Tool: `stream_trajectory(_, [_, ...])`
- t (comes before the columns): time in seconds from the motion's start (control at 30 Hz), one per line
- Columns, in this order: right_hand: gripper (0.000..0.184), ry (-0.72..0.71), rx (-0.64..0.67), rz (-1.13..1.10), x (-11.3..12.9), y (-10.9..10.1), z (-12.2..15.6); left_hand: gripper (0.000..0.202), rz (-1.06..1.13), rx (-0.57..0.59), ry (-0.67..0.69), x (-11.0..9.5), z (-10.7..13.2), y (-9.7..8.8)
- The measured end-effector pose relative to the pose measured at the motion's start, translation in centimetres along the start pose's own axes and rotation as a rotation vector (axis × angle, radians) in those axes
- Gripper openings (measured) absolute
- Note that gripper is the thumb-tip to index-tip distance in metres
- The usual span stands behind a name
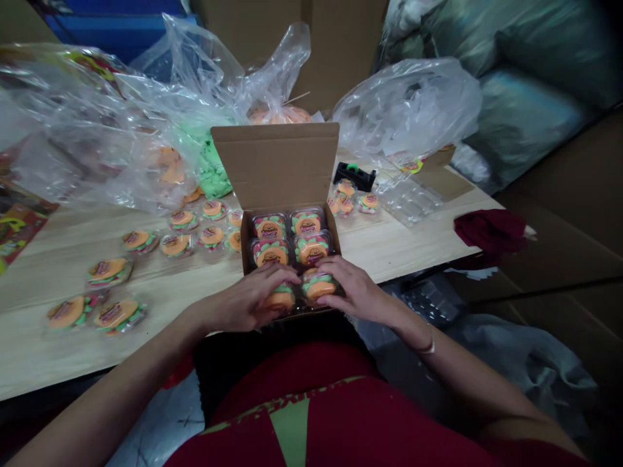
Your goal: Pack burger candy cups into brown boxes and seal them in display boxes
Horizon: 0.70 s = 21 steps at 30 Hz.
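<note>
A brown cardboard box (277, 170) stands at the table's front edge with its lid raised at the back. Inside it, burger-shaped candies in clear plastic packs sit in two columns of three. Over the front left candy pack (281, 299) lies my left hand (246, 298), its fingers curled round the pack's top and side. My right hand (357, 292) grips the front right candy pack (318, 287) between thumb and fingers. Both packs are within the box's front row, partly covered by my fingers.
Several more candy packs (111, 271) are spread on the table (195, 292) left of the box. Behind it lie plastic bags (117, 130) with green and orange pieces. A black tape dispenser (357, 176), clear trays (411, 198) and a dark red cloth (489, 233) are on the right.
</note>
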State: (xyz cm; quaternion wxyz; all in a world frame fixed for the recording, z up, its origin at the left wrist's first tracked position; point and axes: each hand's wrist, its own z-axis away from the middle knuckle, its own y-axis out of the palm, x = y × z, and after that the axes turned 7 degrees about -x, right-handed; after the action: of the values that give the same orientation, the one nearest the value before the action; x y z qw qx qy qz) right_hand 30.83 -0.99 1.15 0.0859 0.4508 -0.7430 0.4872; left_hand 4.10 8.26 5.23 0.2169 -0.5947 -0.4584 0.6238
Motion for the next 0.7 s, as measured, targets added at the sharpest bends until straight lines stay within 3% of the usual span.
stream_trajectory(0.13, [0.043, -0.066, 0.036, -0.005, -0.5, 0.0, -0.7, 0.044, -0.236, -0.094, 0.053, 0.7, 0.1, 0.8])
stream_trajectory(0.27, [0.039, -0.048, 0.112, -0.035, -0.8, -0.4, -1.2, 0.050, -0.241, -0.137, 0.049, 1.1, -0.2, 1.1])
stream_trajectory(0.37, [0.044, -0.064, 0.007, 0.012, -0.9, 0.3, -0.3, 0.045, -0.234, -0.201, 0.065, 1.0, 0.1, 1.6])
stream_trajectory(0.47, [0.057, -0.039, -0.119, 0.045, -1.0, 1.2, 0.7, 0.062, -0.356, -0.396, 0.053, 1.1, 1.1, 2.7])
stream_trajectory(0.53, [0.063, -0.049, -0.108, 0.041, -1.2, 1.3, 0.9, 0.070, -0.433, -0.485, 0.025, 1.3, 1.7, 3.3])
stream_trajectory(0.6, [0.064, -0.070, -0.053, 0.006, -1.4, 0.8, 0.6, 0.071, -0.411, -0.476, 0.009, 1.6, 2.0, 3.4])
stream_trajectory(0.7, [0.060, -0.033, 0.050, -0.095, -1.5, -0.5, -0.2, 0.068, -0.211, -0.358, -0.029, 1.9, 1.9, 2.6])
